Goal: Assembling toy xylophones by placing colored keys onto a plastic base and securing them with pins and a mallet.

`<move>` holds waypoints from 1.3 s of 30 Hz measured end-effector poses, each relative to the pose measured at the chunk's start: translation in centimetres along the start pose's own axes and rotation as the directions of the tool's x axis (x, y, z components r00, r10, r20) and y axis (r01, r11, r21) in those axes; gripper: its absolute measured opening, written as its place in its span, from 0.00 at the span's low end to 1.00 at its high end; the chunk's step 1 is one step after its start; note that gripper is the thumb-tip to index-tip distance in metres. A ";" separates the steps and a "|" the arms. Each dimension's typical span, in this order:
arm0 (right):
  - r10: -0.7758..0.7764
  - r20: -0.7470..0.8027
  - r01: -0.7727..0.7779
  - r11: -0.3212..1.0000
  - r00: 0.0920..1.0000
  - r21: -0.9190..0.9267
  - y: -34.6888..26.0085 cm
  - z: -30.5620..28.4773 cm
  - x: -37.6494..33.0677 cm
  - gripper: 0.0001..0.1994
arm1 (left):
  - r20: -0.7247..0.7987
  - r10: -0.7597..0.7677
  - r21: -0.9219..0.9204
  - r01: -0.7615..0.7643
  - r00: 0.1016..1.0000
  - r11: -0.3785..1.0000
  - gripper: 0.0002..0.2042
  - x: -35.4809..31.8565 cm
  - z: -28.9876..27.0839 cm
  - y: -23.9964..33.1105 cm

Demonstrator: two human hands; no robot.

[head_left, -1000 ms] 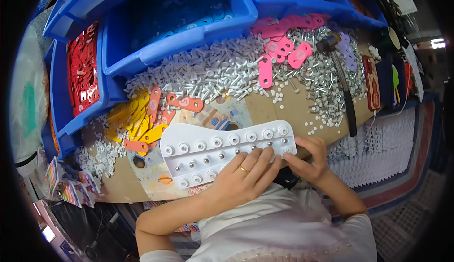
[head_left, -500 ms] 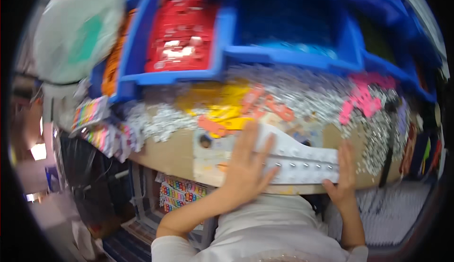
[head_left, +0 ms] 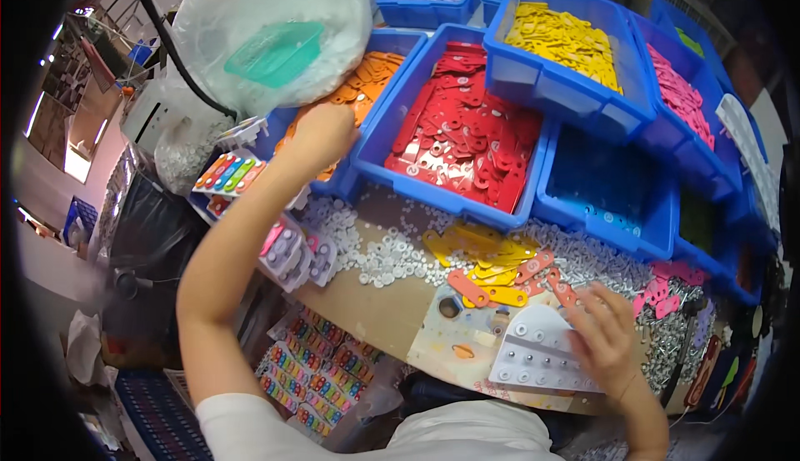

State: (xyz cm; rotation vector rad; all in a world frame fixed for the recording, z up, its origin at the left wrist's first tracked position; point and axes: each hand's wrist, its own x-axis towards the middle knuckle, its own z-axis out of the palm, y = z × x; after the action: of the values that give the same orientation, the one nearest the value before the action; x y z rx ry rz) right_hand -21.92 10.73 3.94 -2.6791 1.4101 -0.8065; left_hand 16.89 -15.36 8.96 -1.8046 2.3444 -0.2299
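Note:
A tapered white plastic base [head_left: 539, 351] with rows of round pegs and small metal pins lies near the table's front edge. Over its right part is my right hand [head_left: 607, 338], fingers apart and a little blurred, hiding that end; whether they touch it I cannot tell. My left hand [head_left: 323, 132] reaches far left into the blue bin of orange flat bars [head_left: 367, 78]. Its back faces me, so the fingers are hidden. Yellow bars [head_left: 483, 253] and coral bars [head_left: 468, 288] lie loose behind the base.
Blue bins hold red bars [head_left: 467, 128], yellow bars [head_left: 562, 40], pink bars [head_left: 679, 94] and blue bars [head_left: 596, 203]. White washers [head_left: 387, 261] and metal screws [head_left: 667, 344] are heaped on the table [head_left: 358, 315]. Assembled toy xylophones [head_left: 229, 174] stand left, beside a plastic-lined tub [head_left: 196, 11].
My left hand has left the white base and stretched out to the orange bin. My right hand has moved from the base's right edge onto it. The view has swung left.

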 end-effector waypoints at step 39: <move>0.561 0.296 -0.516 0.286 0.773 0.807 1.8 1.7 12.4 0.09 | -0.406 -0.011 -0.710 -0.308 0.914 0.634 0.12 -10.8 -3.7 6.1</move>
State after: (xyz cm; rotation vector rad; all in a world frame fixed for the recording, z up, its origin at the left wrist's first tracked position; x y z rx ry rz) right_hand -16.80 -0.33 7.45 -1.2720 1.2586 -1.0784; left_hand 13.07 -3.28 11.62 -1.9673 3.1849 0.6180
